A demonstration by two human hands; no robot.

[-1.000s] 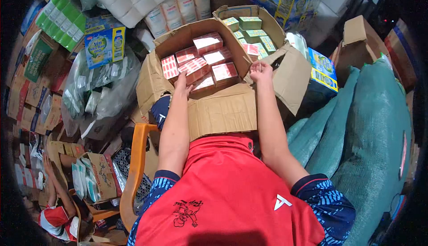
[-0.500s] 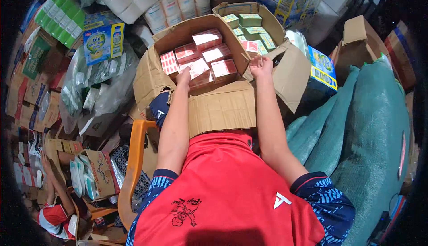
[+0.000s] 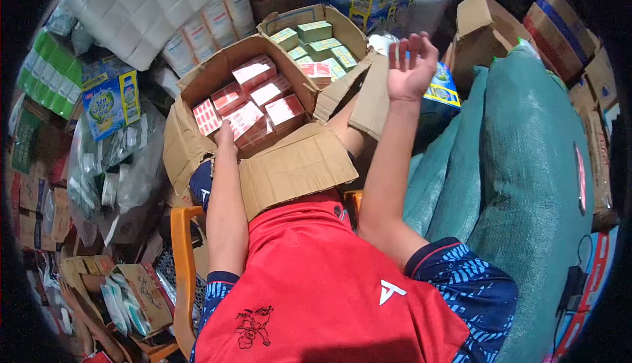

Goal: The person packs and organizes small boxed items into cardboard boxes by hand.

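Observation:
An open cardboard box (image 3: 299, 167) rests on the lap, with several red-and-white packs (image 3: 284, 109) inside. At its left side my left hand (image 3: 226, 135) has its fingers on the edge of a red pack (image 3: 243, 118); part of the hand is hidden behind the pack. My right hand (image 3: 412, 70) is raised to the right of the boxes, palm showing, fingers apart and slightly curled, nothing in it. Behind the first box, a second open box (image 3: 361, 32) holds several green packs (image 3: 315, 31) and a red-and-white one (image 3: 315, 70).
Large green woven sacks (image 3: 526, 165) stand at the right. An orange chair (image 3: 185, 264) arm is at the left. Clear plastic bags (image 3: 122, 165), a blue-yellow carton (image 3: 110, 106) and white rolls (image 3: 145, 7) surround the boxes. Another person's arm (image 3: 92, 323) shows at lower left.
My right hand has lifted away from the box edge, up and to the right, and its fingers have opened. My left hand stays at the red pack. The whole view has shifted.

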